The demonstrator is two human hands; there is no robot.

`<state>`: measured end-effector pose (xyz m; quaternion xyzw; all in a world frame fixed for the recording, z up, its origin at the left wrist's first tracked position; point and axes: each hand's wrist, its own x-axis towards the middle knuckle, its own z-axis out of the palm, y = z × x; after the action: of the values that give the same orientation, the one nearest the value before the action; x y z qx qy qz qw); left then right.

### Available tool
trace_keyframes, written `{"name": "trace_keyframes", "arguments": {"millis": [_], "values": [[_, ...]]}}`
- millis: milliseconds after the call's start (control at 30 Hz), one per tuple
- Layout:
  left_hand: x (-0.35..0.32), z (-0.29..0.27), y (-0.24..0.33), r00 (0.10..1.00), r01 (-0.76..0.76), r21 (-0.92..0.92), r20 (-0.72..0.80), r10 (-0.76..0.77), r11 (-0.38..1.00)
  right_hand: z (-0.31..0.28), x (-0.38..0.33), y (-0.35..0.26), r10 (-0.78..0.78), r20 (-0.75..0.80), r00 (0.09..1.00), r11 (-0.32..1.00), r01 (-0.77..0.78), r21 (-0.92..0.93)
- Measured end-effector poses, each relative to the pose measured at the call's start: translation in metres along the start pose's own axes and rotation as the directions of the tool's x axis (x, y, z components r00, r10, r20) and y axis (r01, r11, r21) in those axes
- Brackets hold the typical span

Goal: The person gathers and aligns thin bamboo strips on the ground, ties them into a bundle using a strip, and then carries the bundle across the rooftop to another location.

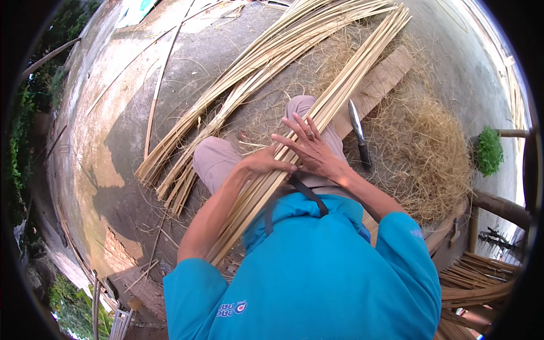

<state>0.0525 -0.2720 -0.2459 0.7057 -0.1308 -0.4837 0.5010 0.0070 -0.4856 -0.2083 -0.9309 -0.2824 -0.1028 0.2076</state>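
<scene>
A long bundle of pale bamboo strips (pixel 362 59) slants across my lap, from beside my left arm up toward the far right. My left hand (pixel 267 161) is closed round its middle from the left side. Over the same strips lies my right hand (pixel 313 148), a ring on one finger, its fingers stretched out and spread across the bundle. The palm undersides are hidden. Just right of my right hand, a knife (pixel 357 127) with a dark handle lies with its blade pointing away from me. A flat wooden board (pixel 391 73) extends beneath the bundle's far part.
More bamboo strips (pixel 249 68) lie in long bunches on the concrete floor (pixel 127 90) ahead and left. Curly shavings (pixel 422 153) are heaped at the right. Beyond them are a green plant (pixel 489 151) and a wooden pole (pixel 501 208). Split wood (pixel 476 272) is stacked lower right.
</scene>
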Motion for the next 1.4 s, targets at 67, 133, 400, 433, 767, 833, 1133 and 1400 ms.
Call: {"name": "trace_keyframes", "arguments": {"millis": [67,133,400,433,767,833,1133,1400], "values": [[-0.012,-0.005,0.034,0.992,0.107,-0.081,0.071,-0.101,0.991,-0.01,-0.02,-0.005,0.268,-0.053,0.962,0.953,-0.257,0.161],[-0.018,-0.012,0.045,0.984,0.16,-0.163,0.111,-0.143,0.974,-0.001,-0.042,-0.009,0.548,0.0,0.836,0.689,-0.451,0.567],[-0.036,-0.053,0.106,0.975,0.188,-0.17,0.152,-0.163,0.967,0.067,-0.004,-0.031,0.634,0.096,0.767,0.373,-0.413,0.831],[-0.037,-0.057,0.111,0.973,0.2,-0.153,0.144,-0.179,0.968,0.071,0.001,-0.028,0.652,0.126,0.747,0.359,-0.451,0.817],[-0.039,-0.064,0.119,0.984,0.151,-0.093,0.114,-0.14,0.984,0.101,0.048,0.006,0.59,0.624,0.512,-0.612,-0.221,0.759],[-0.04,-0.063,0.121,0.977,0.181,-0.049,0.125,-0.174,0.982,0.1,0.055,0.02,0.526,0.609,0.593,-0.708,-0.091,0.7],[-0.037,-0.076,0.116,0.99,0.081,-0.079,0.118,-0.071,0.994,0.081,0.05,0.046,-0.025,0.724,0.689,-0.441,-0.658,0.611],[-0.032,-0.077,0.09,0.991,0.131,0.058,0.011,-0.132,0.99,0.02,0.0,0.013,0.079,0.796,0.6,0.042,-0.8,0.599]]}}
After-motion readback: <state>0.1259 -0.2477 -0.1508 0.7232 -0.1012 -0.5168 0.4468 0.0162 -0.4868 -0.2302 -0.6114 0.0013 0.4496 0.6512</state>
